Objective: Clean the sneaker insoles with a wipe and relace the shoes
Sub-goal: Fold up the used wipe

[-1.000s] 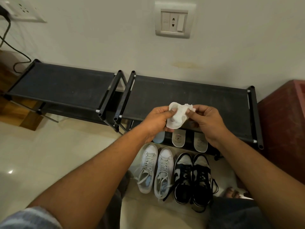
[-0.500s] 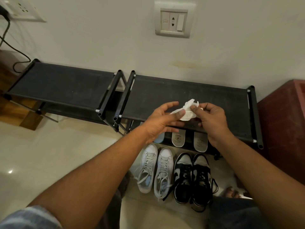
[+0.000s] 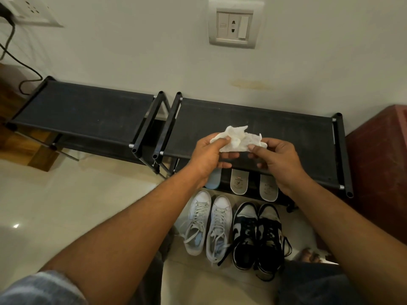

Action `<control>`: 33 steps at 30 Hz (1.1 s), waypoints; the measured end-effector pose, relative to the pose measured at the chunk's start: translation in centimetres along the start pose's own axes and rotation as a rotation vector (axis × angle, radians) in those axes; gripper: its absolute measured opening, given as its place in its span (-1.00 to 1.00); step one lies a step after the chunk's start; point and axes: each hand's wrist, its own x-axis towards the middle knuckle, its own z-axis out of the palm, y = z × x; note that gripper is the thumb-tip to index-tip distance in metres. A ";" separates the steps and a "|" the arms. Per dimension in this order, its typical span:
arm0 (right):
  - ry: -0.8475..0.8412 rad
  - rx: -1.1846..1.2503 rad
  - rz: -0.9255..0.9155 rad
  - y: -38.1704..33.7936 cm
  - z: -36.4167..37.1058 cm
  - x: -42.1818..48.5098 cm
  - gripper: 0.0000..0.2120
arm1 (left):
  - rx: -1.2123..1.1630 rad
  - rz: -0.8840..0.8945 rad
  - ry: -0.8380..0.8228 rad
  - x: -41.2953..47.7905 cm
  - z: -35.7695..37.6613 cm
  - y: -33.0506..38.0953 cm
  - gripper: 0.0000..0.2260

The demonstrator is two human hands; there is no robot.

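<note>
Wipe (image 3: 236, 139) crumpled, pinched between left hand (image 3: 209, 155) and right hand (image 3: 277, 157) above shoe rack (image 3: 286, 128).

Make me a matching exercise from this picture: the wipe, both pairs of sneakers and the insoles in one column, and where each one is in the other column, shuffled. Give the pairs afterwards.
Things
1. wipe
2. white sneakers
3. black-and-white sneakers
4. insoles

Places
A. on the floor, the right-hand pair
B. under the top shelf of the rack
C. pinched between the left hand and the right hand
D. on the floor, the left-hand pair

Pairs: 1-C, 2-D, 3-A, 4-B
</note>
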 end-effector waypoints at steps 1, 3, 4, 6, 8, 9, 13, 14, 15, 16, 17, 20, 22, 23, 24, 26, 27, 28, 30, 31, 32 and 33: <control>0.007 0.053 0.033 -0.1 0.1 0.0 -0.83 | -0.029 -0.015 0.001 0.0 -0.1 0.1 -0.74; 0.024 0.183 0.107 -0.4 0.0 0.0 -0.80 | -0.087 -0.043 0.003 0.0 -0.2 0.3 -0.71; 0.031 0.242 0.135 -0.6 0.0 0.0 -0.79 | -0.115 -0.055 0.013 0.0 -0.3 0.3 -0.69; 0.042 0.328 0.163 -0.9 -0.2 0.1 -0.79 | -0.169 -0.071 0.038 0.1 -0.5 0.4 -0.66; 0.054 0.385 0.170 -1.0 -0.2 0.1 -0.77 | -0.228 -0.093 0.064 0.2 -0.6 0.5 -0.65; 0.059 0.406 0.170 -1.0 -0.3 0.1 -0.75 | -0.261 -0.107 0.077 0.2 -0.7 0.5 -0.64; 0.061 0.424 0.146 -1.0 -0.4 0.1 -0.77 | -0.349 -0.112 0.111 0.4 -0.9 0.7 -0.59; 0.057 0.387 0.130 -1.0 -0.4 0.0 -0.80 | -0.324 -0.097 0.102 0.4 -1.0 0.7 -0.59; 0.055 0.328 0.105 -1.0 -0.4 0.0 -0.82 | -0.266 -0.074 0.092 0.4 -1.0 0.8 -0.59; 0.053 0.258 0.072 -1.0 -0.3 0.0 -0.83 | -0.188 -0.046 0.082 0.4 -0.9 0.7 -0.60; 0.054 0.187 0.035 -0.9 -0.2 -0.1 -0.85 | -0.097 -0.022 0.075 0.5 -0.9 0.7 -0.59; 0.068 0.027 -0.047 -0.5 -0.1 -0.2 -0.90 | 0.162 0.011 0.038 0.5 -0.7 0.5 -0.39; 0.073 -0.023 -0.075 -0.3 -0.3 -0.1 -0.88 | 0.234 0.009 0.006 0.5 -0.6 0.2 -0.44; 0.069 -0.037 -0.088 -0.2 -0.4 -0.1 -0.87 | 0.265 0.001 -0.006 0.5 -0.6 -0.1 -0.53; 0.061 -0.050 -0.100 -0.2 -0.5 -0.1 -0.85 | 0.294 -0.005 -0.017 0.5 -0.6 -0.3 -0.63; 0.051 -0.071 -0.114 -0.1 -0.5 -0.1 -0.83 | 0.306 -0.013 -0.032 0.6 -0.5 -0.7 -0.73; 0.056 -0.058 -0.114 0.0 -0.6 0.0 -0.81 | 0.280 -0.016 -0.037 0.6 -0.5 -0.7 -0.76; 0.065 -0.012 -0.102 0.0 -0.7 0.1 -0.80 | 0.234 -0.020 -0.039 0.7 -0.4 -0.6 -0.78; 0.077 0.153 -0.049 -0.2 -0.7 0.1 -0.88 | 0.100 -0.026 -0.030 0.6 -0.4 -0.1 -0.77; 0.072 0.239 -0.020 -0.4 -0.7 0.1 -0.94 | 0.032 -0.029 -0.021 0.5 -0.5 0.1 -0.75; 0.063 0.311 0.001 -0.6 -0.7 0.0 -0.96 | -0.025 -0.031 -0.010 0.5 -0.5 0.3 -0.74; 0.056 0.365 0.014 -0.8 -0.5 -0.1 -0.94 | -0.071 -0.037 0.001 0.5 -0.5 0.4 -0.73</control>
